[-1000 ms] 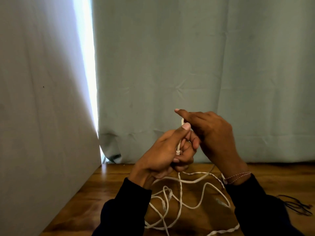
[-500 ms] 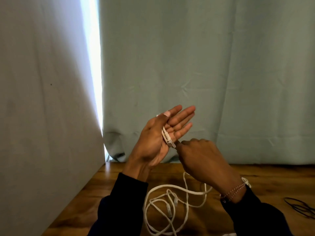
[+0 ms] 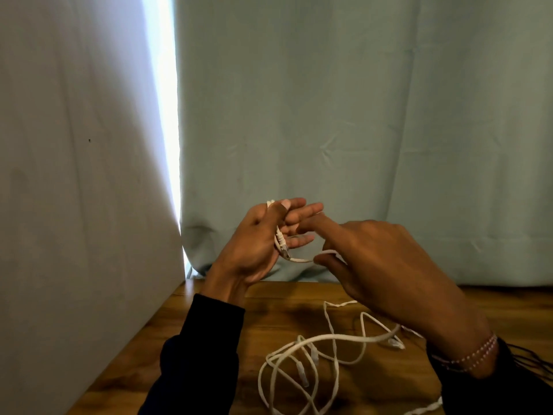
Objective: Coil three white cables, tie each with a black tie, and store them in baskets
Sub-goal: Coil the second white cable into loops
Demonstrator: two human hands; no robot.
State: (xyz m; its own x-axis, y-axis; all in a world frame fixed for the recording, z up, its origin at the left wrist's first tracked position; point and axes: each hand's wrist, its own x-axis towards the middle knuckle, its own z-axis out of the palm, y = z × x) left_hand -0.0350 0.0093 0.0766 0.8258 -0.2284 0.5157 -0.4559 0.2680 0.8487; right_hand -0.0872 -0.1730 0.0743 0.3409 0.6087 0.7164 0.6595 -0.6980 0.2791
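Observation:
My left hand point(image 3: 263, 244) is raised above the table, palm toward me, fingers stretched out. Its thumb presses the plug end of a white cable point(image 3: 281, 244) against the palm. My right hand point(image 3: 389, 265) is just right of it and pinches the same cable a short way along, between thumb and forefinger. The rest of the white cables point(image 3: 302, 366) lie in loose tangled loops on the wooden table point(image 3: 209, 319) below my hands. Black ties point(image 3: 535, 363) lie at the right edge, partly hidden by my right sleeve.
A pale curtain point(image 3: 359, 115) hangs behind the table and a grey wall point(image 3: 74, 175) closes the left side. A bright gap of light shows between them. No basket is in view.
My right hand has risen from below the left palm to its right side, drawing the cable sideways. My left hand has stayed up with fingers spread. The camera view has shifted slightly.

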